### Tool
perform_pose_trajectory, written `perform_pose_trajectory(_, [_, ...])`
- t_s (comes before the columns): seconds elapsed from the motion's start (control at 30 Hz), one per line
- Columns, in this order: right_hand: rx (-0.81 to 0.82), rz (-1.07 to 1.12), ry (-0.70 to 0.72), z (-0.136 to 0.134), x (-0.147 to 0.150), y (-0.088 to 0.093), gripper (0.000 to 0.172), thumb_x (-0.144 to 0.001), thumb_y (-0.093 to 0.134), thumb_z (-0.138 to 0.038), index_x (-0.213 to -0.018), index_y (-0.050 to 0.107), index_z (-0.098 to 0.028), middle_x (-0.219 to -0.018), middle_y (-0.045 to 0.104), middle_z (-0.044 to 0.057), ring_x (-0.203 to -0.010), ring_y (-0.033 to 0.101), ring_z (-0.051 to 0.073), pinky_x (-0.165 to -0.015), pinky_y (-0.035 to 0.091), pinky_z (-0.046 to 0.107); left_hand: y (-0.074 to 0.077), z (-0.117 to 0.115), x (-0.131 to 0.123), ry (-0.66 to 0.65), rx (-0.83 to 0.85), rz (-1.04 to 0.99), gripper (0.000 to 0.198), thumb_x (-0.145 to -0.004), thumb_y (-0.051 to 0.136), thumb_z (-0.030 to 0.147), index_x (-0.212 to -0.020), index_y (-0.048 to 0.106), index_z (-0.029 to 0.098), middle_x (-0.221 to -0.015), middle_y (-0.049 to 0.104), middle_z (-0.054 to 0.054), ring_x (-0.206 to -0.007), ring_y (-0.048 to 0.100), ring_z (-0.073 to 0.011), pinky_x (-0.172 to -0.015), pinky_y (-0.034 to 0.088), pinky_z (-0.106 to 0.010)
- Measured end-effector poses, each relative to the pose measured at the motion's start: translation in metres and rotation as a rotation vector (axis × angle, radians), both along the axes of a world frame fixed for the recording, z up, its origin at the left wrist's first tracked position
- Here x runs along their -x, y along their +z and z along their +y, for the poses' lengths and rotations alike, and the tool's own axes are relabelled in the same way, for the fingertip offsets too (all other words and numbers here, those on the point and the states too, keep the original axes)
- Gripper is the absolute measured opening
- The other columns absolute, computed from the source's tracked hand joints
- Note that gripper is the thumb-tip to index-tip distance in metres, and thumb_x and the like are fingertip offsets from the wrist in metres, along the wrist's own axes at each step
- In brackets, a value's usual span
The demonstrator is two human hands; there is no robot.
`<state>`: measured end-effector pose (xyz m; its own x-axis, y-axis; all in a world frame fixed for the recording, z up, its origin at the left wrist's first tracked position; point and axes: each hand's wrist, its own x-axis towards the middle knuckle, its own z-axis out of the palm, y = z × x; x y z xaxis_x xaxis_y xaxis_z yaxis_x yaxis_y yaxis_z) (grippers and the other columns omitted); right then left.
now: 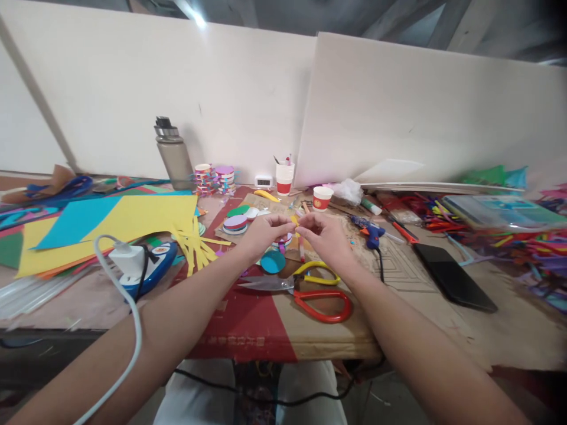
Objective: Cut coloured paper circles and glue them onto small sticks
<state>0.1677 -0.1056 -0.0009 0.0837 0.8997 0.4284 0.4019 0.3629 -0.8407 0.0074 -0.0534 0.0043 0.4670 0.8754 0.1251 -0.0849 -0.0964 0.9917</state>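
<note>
My left hand and my right hand meet over the middle of the table, thumbs and index fingers pinched. Between the fingertips is a small yellow strip, held from both sides. Below them lie a teal disc and scissors with one yellow and one red handle, blades pointing left. Left of my left hand sits a stack of coloured discs, with a green disc behind it. Cut yellow paper strips lie farther left.
Coloured sheets, a blue power strip and a bottle stand left. Paper cups are at the back. A glue gun, a cutter knife and a black phone lie right. A white cable crosses my left forearm.
</note>
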Motion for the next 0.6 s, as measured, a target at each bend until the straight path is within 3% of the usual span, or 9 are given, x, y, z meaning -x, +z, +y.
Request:
perform_pose_trajectory(0.2, [0.076, 0.042, -0.011, 0.003, -0.002, 0.001, 0.018, -0.078, 0.065, -0.032, -0.085, 0.068, -0.016, -0.077, 0.072, 0.003, -0.068, 0.062, 0.014, -0.066, 0.049, 0.027, -0.007, 0.0, -0.002, -0.033, 0.082, 0.009, 0.035, -0.061, 0.085, 0.044, -0.075, 0.07, 0.016, -0.06, 0.057, 0.001, -0.053, 0.049, -0.01, -0.051, 0.041, -0.024])
perform_pose_trajectory(0.3, [0.139, -0.038, -0.035, 0.005, -0.008, 0.002, 0.016, -0.08, 0.062, -0.027, -0.087, 0.071, -0.015, -0.078, 0.073, 0.003, -0.068, 0.062, 0.015, -0.067, 0.048, 0.027, -0.008, 0.003, -0.001, -0.025, 0.083, 0.019, 0.034, -0.064, 0.083, 0.042, -0.084, 0.072, 0.016, -0.068, 0.064, -0.002, -0.058, 0.053, -0.0115, -0.052, 0.042, -0.024])
perform_pose_trajectory(0.4, [0.21, -0.246, -0.109, 0.007, -0.017, 0.004, 0.014, -0.081, 0.059, -0.018, -0.085, 0.073, -0.015, -0.08, 0.073, 0.004, -0.07, 0.063, 0.015, -0.067, 0.046, 0.026, -0.003, 0.009, 0.004, 0.104, 0.013, 0.113, 0.028, -0.068, 0.079, 0.035, -0.088, 0.074, 0.017, -0.076, 0.07, -0.004, -0.063, 0.057, -0.0134, -0.057, 0.043, -0.025])
perform_pose_trajectory(0.6, [0.309, -0.78, -0.331, 0.007, -0.026, 0.007, 0.025, -0.087, 0.054, -0.012, -0.095, 0.077, -0.017, -0.094, 0.075, 0.012, -0.085, 0.067, 0.021, -0.073, 0.047, 0.029, 0.004, 0.018, 0.015, 0.354, -0.283, 0.378, 0.006, -0.067, 0.077, 0.024, -0.066, 0.072, 0.022, -0.069, 0.069, -0.002, -0.069, 0.058, -0.0181, -0.065, 0.04, -0.026])
